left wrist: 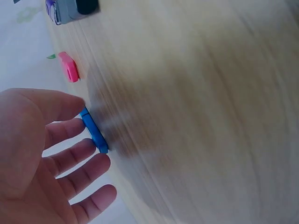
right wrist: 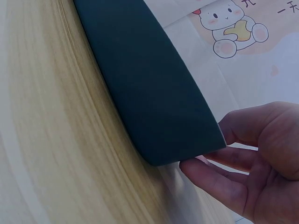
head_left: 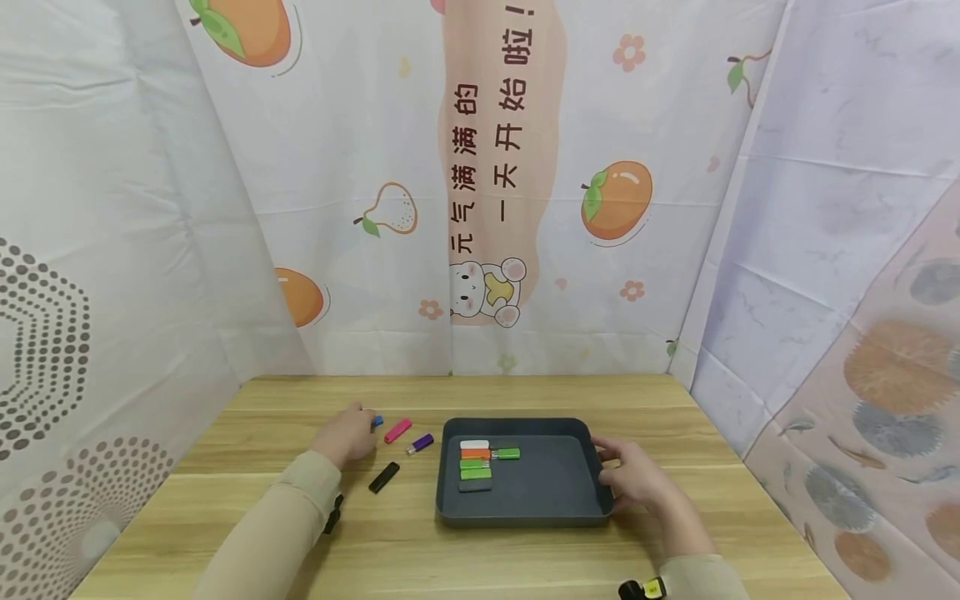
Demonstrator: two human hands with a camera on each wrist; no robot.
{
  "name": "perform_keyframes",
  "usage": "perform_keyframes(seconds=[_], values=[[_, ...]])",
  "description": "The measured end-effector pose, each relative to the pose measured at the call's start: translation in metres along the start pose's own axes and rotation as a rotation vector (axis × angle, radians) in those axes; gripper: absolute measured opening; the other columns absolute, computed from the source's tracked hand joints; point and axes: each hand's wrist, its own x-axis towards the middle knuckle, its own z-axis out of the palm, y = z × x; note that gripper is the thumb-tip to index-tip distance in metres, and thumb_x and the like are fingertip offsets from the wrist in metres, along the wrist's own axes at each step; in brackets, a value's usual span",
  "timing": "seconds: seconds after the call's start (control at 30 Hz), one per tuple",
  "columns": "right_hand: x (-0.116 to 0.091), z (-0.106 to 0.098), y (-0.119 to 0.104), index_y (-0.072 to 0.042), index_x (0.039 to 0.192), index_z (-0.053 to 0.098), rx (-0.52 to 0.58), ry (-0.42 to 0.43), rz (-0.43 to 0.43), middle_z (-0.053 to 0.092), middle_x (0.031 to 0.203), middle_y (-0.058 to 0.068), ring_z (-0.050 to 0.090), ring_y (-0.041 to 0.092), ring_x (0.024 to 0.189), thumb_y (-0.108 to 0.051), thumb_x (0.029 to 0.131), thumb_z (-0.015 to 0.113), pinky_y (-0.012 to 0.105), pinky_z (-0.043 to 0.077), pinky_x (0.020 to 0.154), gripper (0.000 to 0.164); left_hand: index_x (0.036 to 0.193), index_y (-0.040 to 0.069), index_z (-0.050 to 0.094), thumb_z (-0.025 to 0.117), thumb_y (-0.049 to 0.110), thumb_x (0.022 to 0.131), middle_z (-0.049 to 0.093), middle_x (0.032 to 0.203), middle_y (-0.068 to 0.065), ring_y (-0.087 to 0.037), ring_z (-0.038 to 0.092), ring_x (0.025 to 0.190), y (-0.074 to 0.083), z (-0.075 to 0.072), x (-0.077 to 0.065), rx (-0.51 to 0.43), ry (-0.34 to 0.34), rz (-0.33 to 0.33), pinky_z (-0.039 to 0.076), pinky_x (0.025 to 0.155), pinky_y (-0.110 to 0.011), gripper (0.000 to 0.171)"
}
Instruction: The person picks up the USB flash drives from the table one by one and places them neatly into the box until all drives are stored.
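Observation:
At the table's left, my left hand point(head_left: 348, 432) pinches a blue USB flash drive point(left wrist: 95, 131) between thumb and fingertips, low over the wood. Just right of it lie a pink flash drive point(head_left: 397, 430) and a purple one point(head_left: 420, 443) with its metal plug bare. A black flash drive point(head_left: 384, 477) lies nearer to me. My right hand point(head_left: 637, 473) grips the right wall of a dark grey tray point(head_left: 555, 479), thumb and fingers at its rim. Inside, at the left, white point(head_left: 474, 445), orange point(head_left: 475, 454), green point(head_left: 476, 474) and dark grey point(head_left: 476, 485) flash drives form a column.
Another green flash drive point(head_left: 507, 454) lies in the tray, sticking out right of the column. The wooden table point(head_left: 525, 562) runs back to a printed cloth point(head_left: 360, 350). White cloths hang along both sides.

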Motion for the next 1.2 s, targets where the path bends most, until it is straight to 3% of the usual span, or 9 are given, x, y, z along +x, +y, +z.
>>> perform_keyframes(seconds=[0.13, 0.27, 0.5, 0.63, 0.8, 1.2], values=[[0.0, 0.001, 0.0, 0.002, 0.148, 0.048, -0.002, 0.005, 0.007, 0.058, 0.128, 0.029, 0.067, 0.029, 0.079, 0.013, 0.079, 0.059, 0.049, 0.058, 0.053, 0.071, 0.118, -0.001, 0.068, 0.069, 0.013, 0.093, 0.061, 0.112, -0.021, -0.038, 0.064, 0.099, -0.005, 0.001, -0.001, 0.024, 0.036, 0.016, 0.053, 0.086, -0.056, 0.03], [0.0, 0.001, -0.001, 0.003, 0.148, 0.047, 0.0, 0.004, 0.004, 0.057, 0.128, 0.03, 0.067, 0.029, 0.078, 0.014, 0.079, 0.059, 0.049, 0.058, 0.053, 0.071, 0.101, 0.002, 0.069, 0.071, 0.012, 0.089, 0.061, 0.1, -0.015, -0.028, 0.062, 0.085, -0.009, 0.002, -0.001, 0.015, 0.054, 0.008, 0.055, 0.078, -0.051, 0.016], [-0.002, 0.001, -0.003, 0.002, 0.148, 0.048, -0.011, 0.011, 0.014, 0.057, 0.128, 0.03, 0.067, 0.029, 0.078, 0.014, 0.08, 0.059, 0.049, 0.058, 0.053, 0.071, 0.118, -0.009, 0.063, 0.069, 0.013, 0.087, 0.062, 0.1, -0.018, -0.029, 0.059, 0.079, -0.013, 0.003, 0.0, -0.072, 0.044, -0.113, 0.055, 0.069, -0.045, 0.038], [-0.002, 0.001, -0.004, 0.001, 0.149, 0.048, -0.01, 0.011, 0.023, 0.057, 0.128, 0.03, 0.067, 0.029, 0.078, 0.014, 0.08, 0.059, 0.049, 0.058, 0.054, 0.071, 0.105, -0.008, 0.065, 0.068, 0.012, 0.087, 0.058, 0.089, -0.015, -0.027, 0.056, 0.071, -0.013, 0.003, 0.0, -0.13, 0.026, -0.153, 0.049, 0.06, -0.038, 0.028], [-0.002, 0.001, -0.005, 0.0, 0.149, 0.047, -0.013, 0.01, 0.028, 0.056, 0.129, 0.03, 0.067, 0.029, 0.08, 0.013, 0.081, 0.059, 0.049, 0.058, 0.055, 0.071, 0.089, -0.005, 0.063, 0.066, 0.008, 0.087, 0.054, 0.085, -0.015, -0.028, 0.055, 0.071, -0.01, 0.003, 0.0, -0.142, 0.015, -0.168, 0.049, 0.06, -0.037, 0.014], [-0.002, 0.002, -0.005, 0.001, 0.149, 0.048, -0.02, 0.012, 0.015, 0.058, 0.127, 0.029, 0.067, 0.029, 0.079, 0.014, 0.081, 0.06, 0.049, 0.058, 0.053, 0.07, 0.095, -0.013, 0.066, 0.056, -0.001, 0.092, 0.059, 0.085, -0.017, -0.027, 0.056, 0.069, -0.004, 0.004, 0.005, -0.206, -0.053, -0.207, 0.049, 0.06, -0.034, 0.016]])
